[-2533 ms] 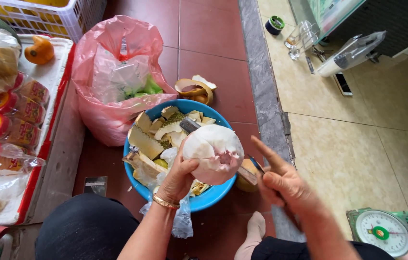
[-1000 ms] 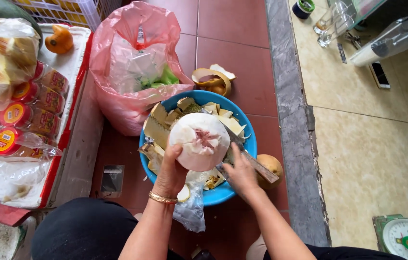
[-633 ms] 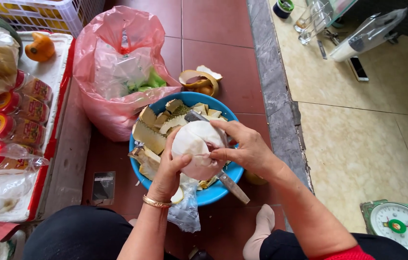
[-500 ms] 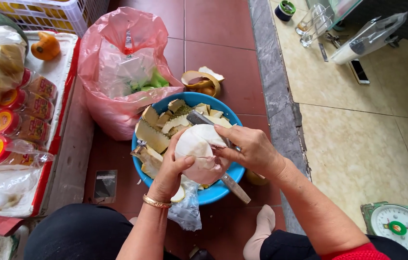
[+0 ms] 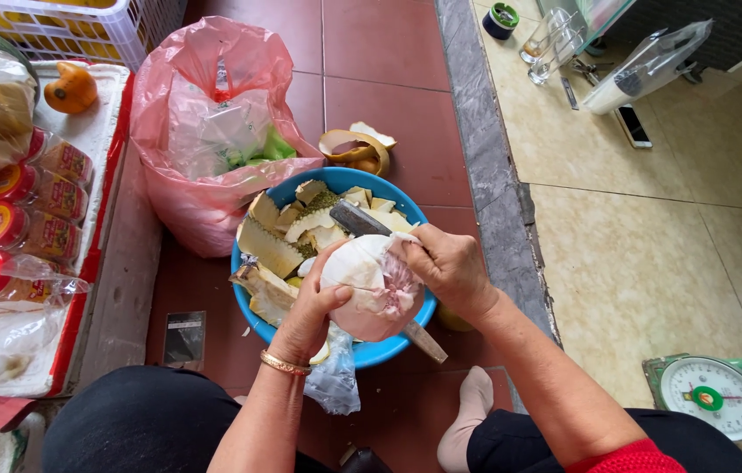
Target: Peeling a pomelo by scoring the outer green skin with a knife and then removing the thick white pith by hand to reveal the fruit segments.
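Red floor tiles [image 5: 371, 52] underfoot, grey kerb and cream tiles off to the right. Held just above a blue basin [image 5: 388, 350] of rind scraps: a peeled pale fruit [image 5: 371, 285], cupped from the left and beneath by the left hand [image 5: 309, 311], fingers wrapped around it. Right hand [image 5: 450, 267] pressed on the fruit's upper right, fingers closed around a knife [image 5: 358, 219]; blade pointing up-left over the basin, handle end poking out lower right below the fruit. Both hands touching the fruit, neither nearer. Pink plastic bag [image 5: 204, 131] crowding the upper left; green scale [image 5: 717, 394] well apart at lower right. Open floor beyond the basin's far rim.
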